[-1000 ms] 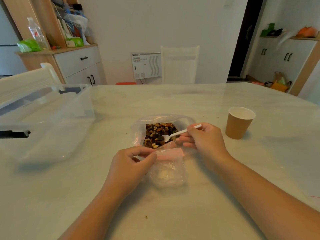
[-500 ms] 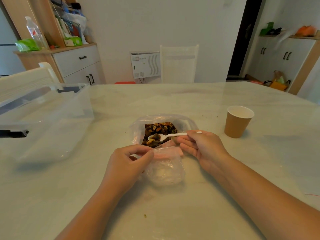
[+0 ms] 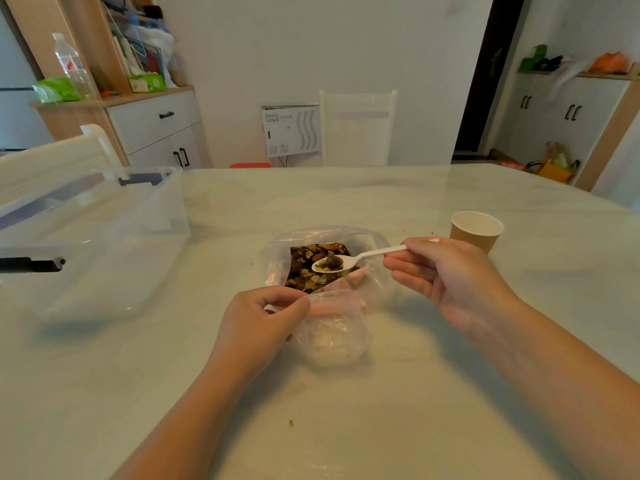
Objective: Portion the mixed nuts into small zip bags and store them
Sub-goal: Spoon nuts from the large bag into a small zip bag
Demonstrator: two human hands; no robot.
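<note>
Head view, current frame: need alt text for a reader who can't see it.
Over a large open bag of mixed nuts, the right hand holds a loaded white spoon while the left hand pinches open a small zip bag. A paper cup and clear bin flank them.

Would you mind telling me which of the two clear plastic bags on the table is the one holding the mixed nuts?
The larger bag, farther from the person, holds them; the spoon hovers over it. The small zip bag pinched by the left hand looks nearly empty.
</note>
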